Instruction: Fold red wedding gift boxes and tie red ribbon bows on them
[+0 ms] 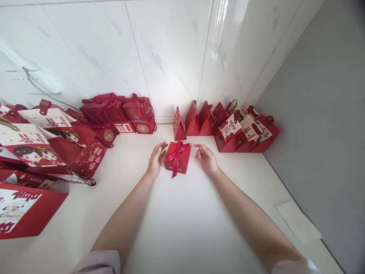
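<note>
A small red gift box (pixel 185 156) rests on the white tabletop in front of me, tied on top with a crimson ribbon bow (pixel 177 153) whose tail hangs over the front side. Left of the box is my left hand (pixel 156 159), fingers extended, beside its side wall without gripping it. My right hand (pixel 207 160) hovers to the right, a gap between it and the box; its index finger points toward the box and the other fingers are curled loosely. Neither hand holds anything.
Triangular red boxes (pixel 192 121) stand behind the gift box, and more handled boxes (pixel 230 133) cluster at the right. Ribboned boxes (pixel 114 114) line the tiled wall. Large red gift bags (pixel 37 152) crowd the left. A paper sheet (pixel 299 221) lies near the right edge.
</note>
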`<state>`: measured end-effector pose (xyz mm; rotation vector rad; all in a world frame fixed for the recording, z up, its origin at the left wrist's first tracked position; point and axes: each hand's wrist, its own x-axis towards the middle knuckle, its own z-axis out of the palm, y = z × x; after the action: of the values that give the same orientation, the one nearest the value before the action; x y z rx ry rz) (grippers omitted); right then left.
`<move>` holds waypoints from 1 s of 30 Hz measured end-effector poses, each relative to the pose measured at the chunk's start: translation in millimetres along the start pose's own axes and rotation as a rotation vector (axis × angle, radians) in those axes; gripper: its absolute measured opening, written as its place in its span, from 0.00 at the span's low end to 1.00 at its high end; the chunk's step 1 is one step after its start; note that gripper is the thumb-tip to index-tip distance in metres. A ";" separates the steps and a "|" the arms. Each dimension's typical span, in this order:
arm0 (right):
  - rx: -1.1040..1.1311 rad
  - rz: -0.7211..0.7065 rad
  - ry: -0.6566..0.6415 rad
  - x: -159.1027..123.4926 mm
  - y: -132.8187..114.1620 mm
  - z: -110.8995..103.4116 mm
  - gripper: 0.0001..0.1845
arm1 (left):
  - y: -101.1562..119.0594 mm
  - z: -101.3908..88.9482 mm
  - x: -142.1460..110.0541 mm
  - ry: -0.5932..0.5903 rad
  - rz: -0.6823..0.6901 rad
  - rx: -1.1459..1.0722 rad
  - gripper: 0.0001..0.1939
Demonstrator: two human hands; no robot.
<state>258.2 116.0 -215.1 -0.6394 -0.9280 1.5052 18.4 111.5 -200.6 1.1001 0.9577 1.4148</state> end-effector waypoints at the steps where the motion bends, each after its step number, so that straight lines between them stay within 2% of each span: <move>1: -0.014 0.006 0.004 0.0 -0.1 0.7 0.21 | 2.3 1.2 -2.1 -0.079 0.016 -0.015 0.24; 3: -0.048 0.034 -0.007 -0.2 0.5 1.6 0.25 | 4.7 3.4 -5.1 -0.237 0.040 -0.032 0.30; 5: -0.083 0.063 -0.022 -0.4 2.3 1.0 0.26 | 3.8 3.3 -4.1 -0.315 0.036 -0.022 0.36; 7: -0.100 0.077 -0.023 -0.1 4.6 -1.4 0.25 | 1.0 -1.1 1.6 -0.251 0.026 0.059 0.39; 10: -0.089 0.088 -0.026 1.5 5.9 -6.2 0.32 | 1.6 -13.9 14.5 0.001 0.029 0.242 0.34; 12: -0.066 0.092 -0.032 2.7 5.0 -8.2 0.35 | 11.4 -21.1 20.3 0.113 0.027 0.324 0.30; 15: -0.031 0.090 -0.022 4.1 3.1 -8.1 0.33 | 43.1 -15.9 15.4 0.105 0.004 0.409 0.27; 16: -0.023 0.091 -0.017 4.3 2.7 -7.6 0.31 | 56.8 -8.2 9.5 0.058 0.005 0.453 0.26; 19: -0.007 0.090 -0.014 4.1 2.7 -6.3 0.27 | 97.2 28.3 -17.4 -0.214 0.103 0.733 0.27; 22: 0.000 0.090 -0.023 2.6 3.3 -7.3 0.25 | 122.4 67.1 -43.9 -0.551 0.154 1.080 0.40; 24: 0.002 0.092 -0.032 1.1 3.9 -9.0 0.24 | 128.0 83.6 -53.5 -0.694 0.193 1.220 0.48; 27: -0.001 0.096 -0.043 -1.5 4.7 -11.8 0.22 | 127.2 90.4 -55.5 -0.810 0.191 1.327 0.53; 30: -0.019 0.101 -0.050 -4.7 4.7 -12.6 0.21 | 124.7 86.1 -54.5 -0.851 0.069 1.428 0.58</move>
<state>266.8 113.9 -226.3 -0.6736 -0.9614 1.6096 71.0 41.0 -65.7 2.4651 1.2104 -0.0372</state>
